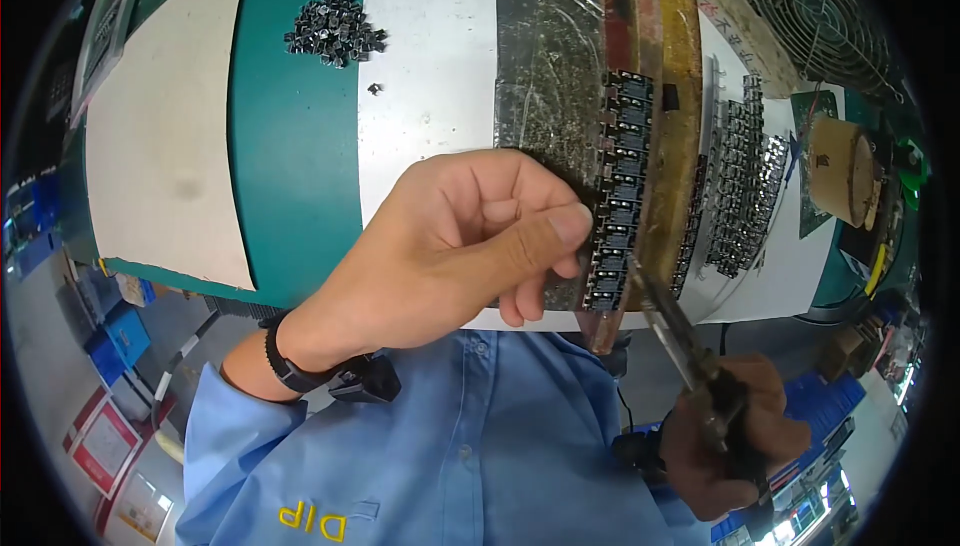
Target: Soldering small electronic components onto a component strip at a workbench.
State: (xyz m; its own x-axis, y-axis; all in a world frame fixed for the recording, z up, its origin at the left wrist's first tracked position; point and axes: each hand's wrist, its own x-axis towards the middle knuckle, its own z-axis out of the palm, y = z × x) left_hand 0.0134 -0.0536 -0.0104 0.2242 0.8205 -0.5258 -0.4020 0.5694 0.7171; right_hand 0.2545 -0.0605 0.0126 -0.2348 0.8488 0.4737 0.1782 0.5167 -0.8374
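Observation:
My left hand [480, 236] hovers over the dark block [550, 56], thumb and forefinger pinched together beside a column of small circuit boards [625, 176]. Anything between those fingertips is too small or hidden to make out. The boards sit in a row along the edge of a long reddish-brown bar [645, 36]. At the lower right, my right hand [735, 436] is closed around a slim tapered metal tool [675, 331] with a dark grip; its exact kind is unclear. The tool's tip points up at the near end of the boards.
A heap of small dark metallic parts [332, 31] lies far left, with one loose piece [375, 89] below it. Several rows of finished-looking boards [740, 186] lie to the right. Beyond them stand a tape roll [842, 171] and a fan with a wire guard [820, 11].

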